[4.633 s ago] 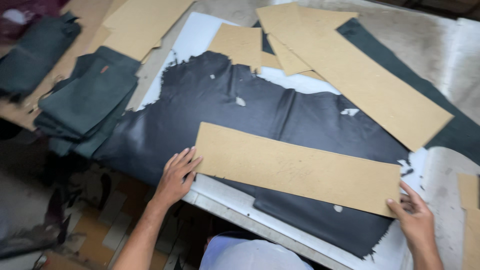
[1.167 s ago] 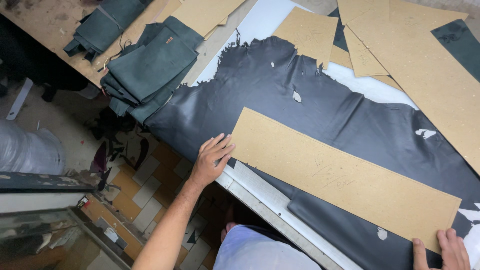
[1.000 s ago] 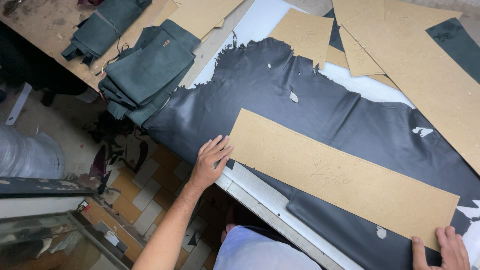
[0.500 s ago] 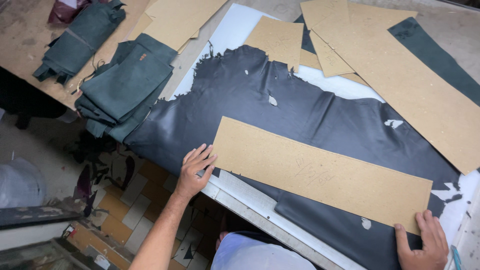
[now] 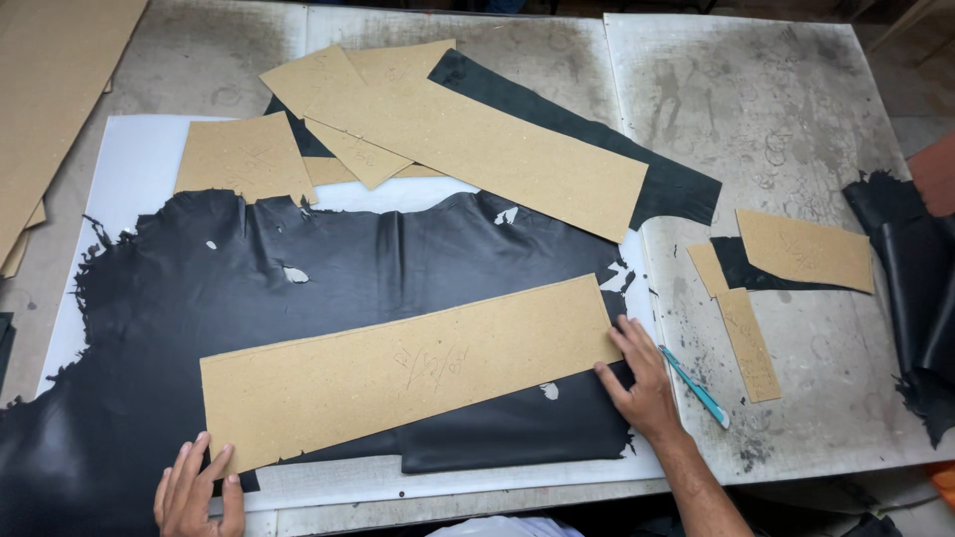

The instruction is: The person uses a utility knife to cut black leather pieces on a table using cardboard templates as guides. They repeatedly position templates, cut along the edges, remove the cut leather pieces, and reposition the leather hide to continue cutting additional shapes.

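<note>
Since the earlier frames your view has swung up over the tabletop (image 5: 776, 119), and the long cardboard template (image 5: 408, 373) now lies squarely across the black leather hide (image 5: 298, 288), running from 8 o'clock up to 3 o'clock. Your left hand (image 5: 197, 492) sits at the template's lower left corner, fingers spread flat and pressing, closed on nothing. Your right hand (image 5: 637, 383) rests open at the template's right end, fingertips on its edge, palm on the hide, likewise gripping nothing.

A teal-handled tool (image 5: 694, 386) lies just beside your right hand at 3 o'clock, untouched. At 12 o'clock a second long cardboard strip (image 5: 477, 144) overlaps a dark green leather piece (image 5: 607, 149) and several smaller cardboard pieces (image 5: 244, 157). At 3 o'clock, 2 small cardboard shapes (image 5: 806, 249) lie on the bare metal, with more black leather (image 5: 920, 298) draped at the far right edge.

Your risk, as I judge it: the template is pinned only at its 2 ends, so lifting either hand could let it pivot on the smooth hide. The hide also shows small holes and a crease near the middle; a template placed over those would take in flawed leather. The hide's ragged left part hangs past the edge and could drag everything sideways.
</note>
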